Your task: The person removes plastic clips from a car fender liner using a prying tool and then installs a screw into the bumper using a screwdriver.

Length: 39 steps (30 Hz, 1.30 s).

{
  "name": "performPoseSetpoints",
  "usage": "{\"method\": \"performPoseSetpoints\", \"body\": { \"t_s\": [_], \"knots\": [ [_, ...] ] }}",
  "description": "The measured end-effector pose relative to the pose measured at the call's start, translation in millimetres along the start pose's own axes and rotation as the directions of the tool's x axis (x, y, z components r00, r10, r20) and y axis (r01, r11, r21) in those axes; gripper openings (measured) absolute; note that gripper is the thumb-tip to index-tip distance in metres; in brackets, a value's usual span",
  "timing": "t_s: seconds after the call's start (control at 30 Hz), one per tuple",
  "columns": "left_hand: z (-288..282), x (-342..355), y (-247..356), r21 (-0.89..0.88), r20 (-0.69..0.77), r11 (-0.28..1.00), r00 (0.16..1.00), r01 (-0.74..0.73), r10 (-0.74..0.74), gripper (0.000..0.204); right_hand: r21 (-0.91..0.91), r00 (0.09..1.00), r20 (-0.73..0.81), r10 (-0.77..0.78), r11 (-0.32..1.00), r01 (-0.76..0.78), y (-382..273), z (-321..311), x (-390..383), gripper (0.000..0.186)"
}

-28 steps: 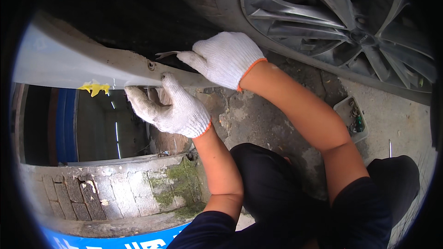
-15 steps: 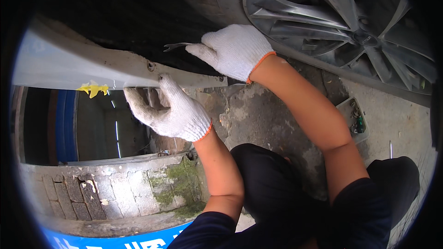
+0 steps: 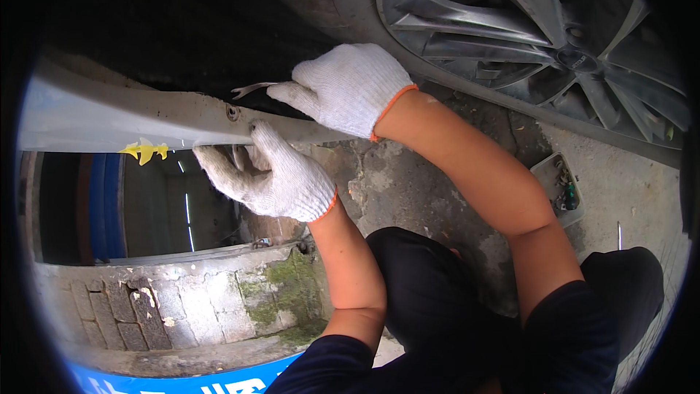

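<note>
My left hand [image 3: 264, 182], in a white knit glove with an orange cuff, grips the lower edge of the pale curved car panel [image 3: 109, 120], its fingers curled about it. My right hand [image 3: 339, 91], gloved alike, holds a thin forked metal pry tool [image 3: 246, 90] in closed fingers, its tip pointing left just above a metal-rimmed hole [image 3: 232, 112] in the panel's dirty flange. Dark wheel-well lining [image 3: 182, 36] lies behind the tool. A piece of yellow tape [image 3: 146, 150] hangs from the panel left of my left hand.
A tyre with a spoked grey wheel [image 3: 510, 44] fills the upper right. A plastic box [image 3: 565, 206] of small parts stands on the stained concrete floor [image 3: 386, 190] at right. A thin rod [image 3: 619, 236] shows near my right knee. A block wall [image 3: 182, 306] with moss is at lower left.
My right hand and the tool went up and right, then came back left and down toward the panel. The panel's left part and the tape now sit slightly lower in view.
</note>
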<state>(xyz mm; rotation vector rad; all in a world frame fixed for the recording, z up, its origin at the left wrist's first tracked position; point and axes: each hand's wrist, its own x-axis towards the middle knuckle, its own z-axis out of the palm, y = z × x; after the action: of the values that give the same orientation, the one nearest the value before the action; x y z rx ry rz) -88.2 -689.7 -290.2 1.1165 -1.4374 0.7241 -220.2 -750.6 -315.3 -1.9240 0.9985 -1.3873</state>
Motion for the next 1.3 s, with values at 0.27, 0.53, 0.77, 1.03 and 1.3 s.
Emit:
{"method": "performPoseSetpoints", "body": {
  "t_s": [0.27,0.53,0.77,1.03,1.3],
  "knots": [
    [0,0,1,-0.007,-0.014,1.0,0.999,0.029,-0.03,0.072,-0.046,0.998,0.058,-0.022,0.999,0.024,0,-5,5,0.064],
    [15,-1,-3,0.096,-0.078,0.995,0.996,-0.028,0.036,0.083,-0.047,0.983,0.164,-0.084,0.995,0.093,5,-6,14,0.061],
    [22,6,-1,0.243,-0.103,0.963,0.983,-0.12,0.149,0.085,-0.017,0.986,0.153,-0.059,0.998,0.063,3,-1,12,0.054],
    [37,4,6,0.271,-0.194,0.962,0.977,-0.039,0.094,0.082,-0.096,0.983,0.141,-0.118,0.987,0.132,9,-5,21,0.051],
    [12,-13,0,0.01,-0.055,0.999,0.998,-0.044,0.044,0.068,0.036,0.988,0.15,0.031,0.999,-0.037,24,14,4,0.069]
  ]
}}
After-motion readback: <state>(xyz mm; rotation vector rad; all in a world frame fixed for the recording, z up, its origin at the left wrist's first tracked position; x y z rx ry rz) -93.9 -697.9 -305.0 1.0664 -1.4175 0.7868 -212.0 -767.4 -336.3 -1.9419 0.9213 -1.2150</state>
